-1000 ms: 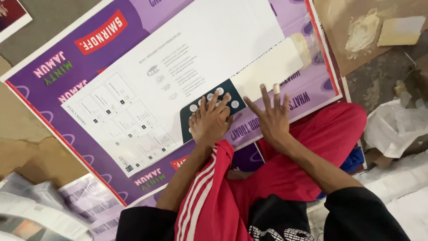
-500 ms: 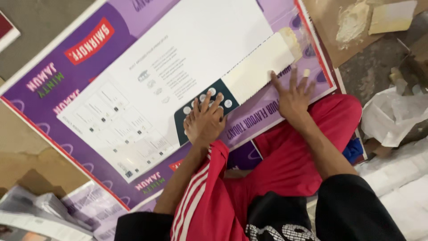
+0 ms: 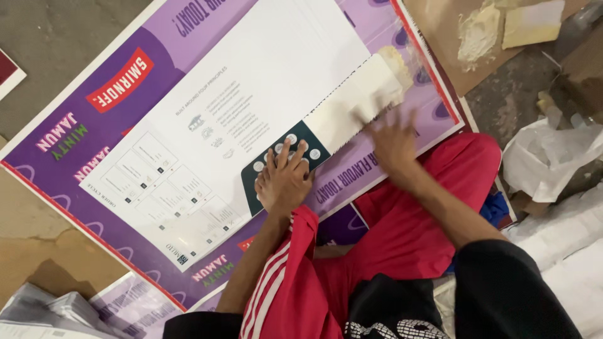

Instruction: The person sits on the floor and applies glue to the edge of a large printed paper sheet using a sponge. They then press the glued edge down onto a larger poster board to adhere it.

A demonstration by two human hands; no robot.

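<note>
One purple board [image 3: 157, 69], one white sheet [image 3: 251, 94] (two hands [image 3: 392, 135])

white printed sheet [image 3: 251, 94] lies flat, skewed, on large purple poster board [image 3: 125, 75] on floor. sheet carries small diagrams and text blocks; dark teal panel with white dots [image 3: 267, 166] at near edge. cream strip [image 3: 355, 103] runs from panel toward board's far corner, pale paste smeared at its end. left hand [image 3: 286, 182] flat on teal panel; right hand [image 3: 392, 135], blurred, on strip.
</note>
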